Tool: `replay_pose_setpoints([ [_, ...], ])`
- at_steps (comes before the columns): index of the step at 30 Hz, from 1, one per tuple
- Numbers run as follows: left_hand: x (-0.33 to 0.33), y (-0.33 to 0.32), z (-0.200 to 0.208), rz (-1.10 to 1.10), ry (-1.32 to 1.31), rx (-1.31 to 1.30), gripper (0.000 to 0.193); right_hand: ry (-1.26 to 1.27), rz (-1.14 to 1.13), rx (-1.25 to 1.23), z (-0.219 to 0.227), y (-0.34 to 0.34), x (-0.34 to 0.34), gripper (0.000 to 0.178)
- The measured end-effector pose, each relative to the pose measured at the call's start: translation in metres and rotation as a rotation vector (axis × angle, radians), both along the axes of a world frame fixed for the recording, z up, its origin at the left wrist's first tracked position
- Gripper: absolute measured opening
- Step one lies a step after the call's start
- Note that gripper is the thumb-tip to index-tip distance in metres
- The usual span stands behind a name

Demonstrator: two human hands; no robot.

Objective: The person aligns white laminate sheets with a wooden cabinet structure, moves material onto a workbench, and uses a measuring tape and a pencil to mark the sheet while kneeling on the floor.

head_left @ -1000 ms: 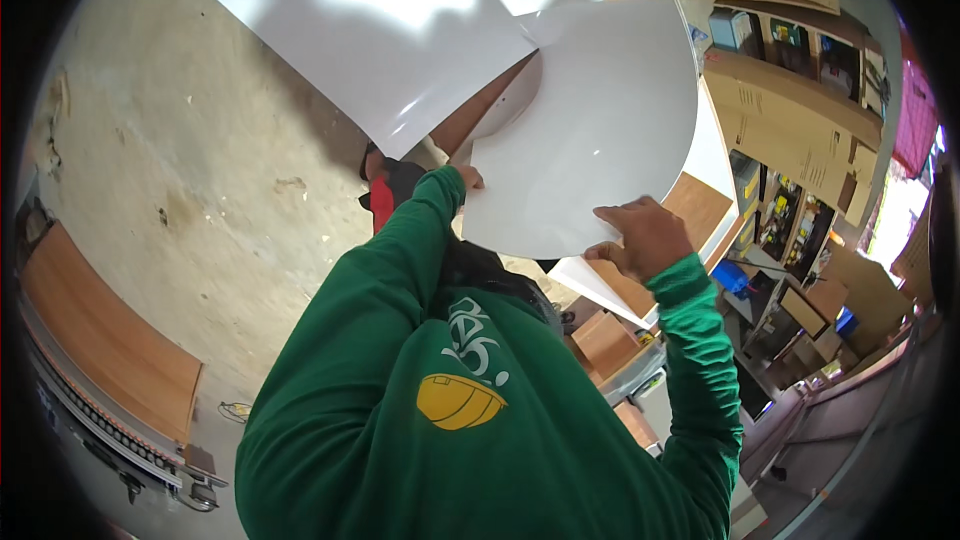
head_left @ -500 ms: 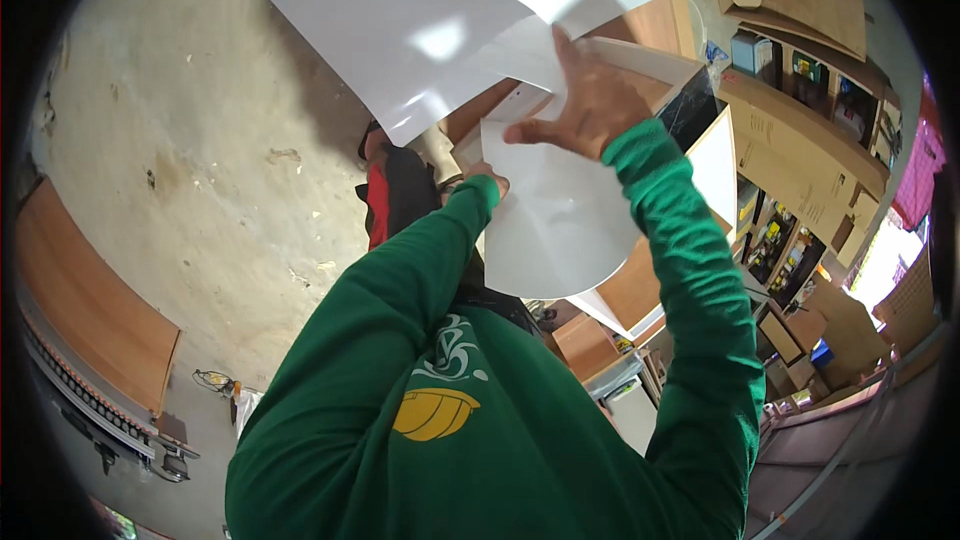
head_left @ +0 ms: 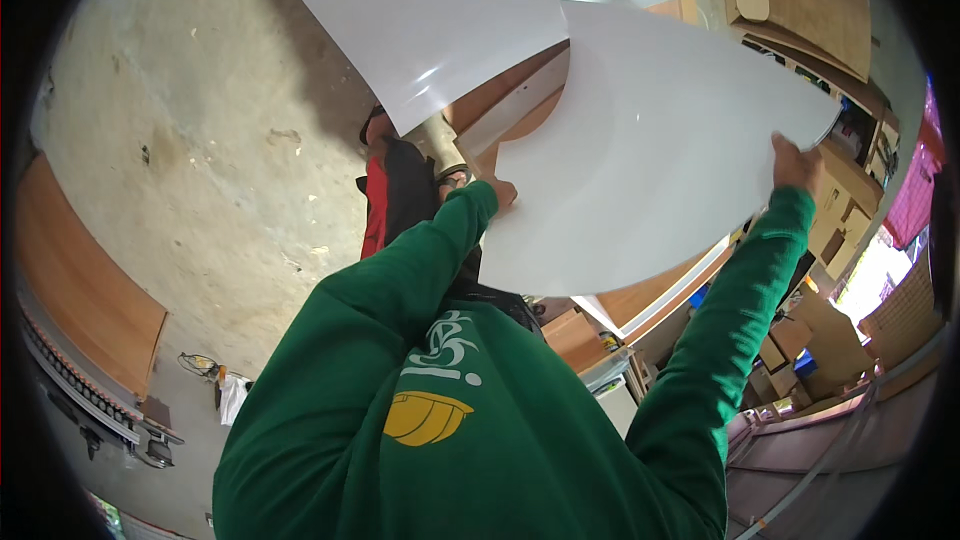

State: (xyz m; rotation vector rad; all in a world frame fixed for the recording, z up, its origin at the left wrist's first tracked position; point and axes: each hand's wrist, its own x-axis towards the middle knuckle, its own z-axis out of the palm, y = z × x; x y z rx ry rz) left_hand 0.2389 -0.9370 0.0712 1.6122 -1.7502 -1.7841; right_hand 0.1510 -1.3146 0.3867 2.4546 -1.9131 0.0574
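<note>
A glossy white flexible sheet [head_left: 640, 160] with a curved cut-out on its far left side spans the space between my hands. At its left edge my left hand [head_left: 503, 195] is closed on the sheet. My right hand [head_left: 797, 162] grips the opposite edge, near the far right corner, where the material bends slightly. Beyond lies a larger white sheet [head_left: 430, 20], which touches or overlaps the far edge of the one I hold. Partly covered underneath is a wooden frame or box [head_left: 520, 110].
Bare concrete floor [head_left: 230, 140] lies on the left, with a brown board [head_left: 90, 280] at its edge. Cardboard [head_left: 840, 185] and crowded shelves stand on the right. A wooden panel [head_left: 800, 0] is at the far right.
My right hand has moved right and now grips the sheet's right edge; before, it was open above it. The sheet has spread out wide. My left hand stayed nearly in place.
</note>
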Motion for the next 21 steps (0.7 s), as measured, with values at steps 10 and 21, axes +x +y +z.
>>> replay_pose_setpoints([
  [10, 0.01, 0.032, 0.035, 0.495, 0.058, 0.279, 0.019, 0.033, -0.208, 0.007, 0.089, 0.048, -0.056, 0.065],
  [21, 0.028, -0.011, -0.132, 0.042, -0.064, -0.042, 0.017, 0.632, -0.333, 0.093, -0.112, -0.093, -0.001, 0.058],
])
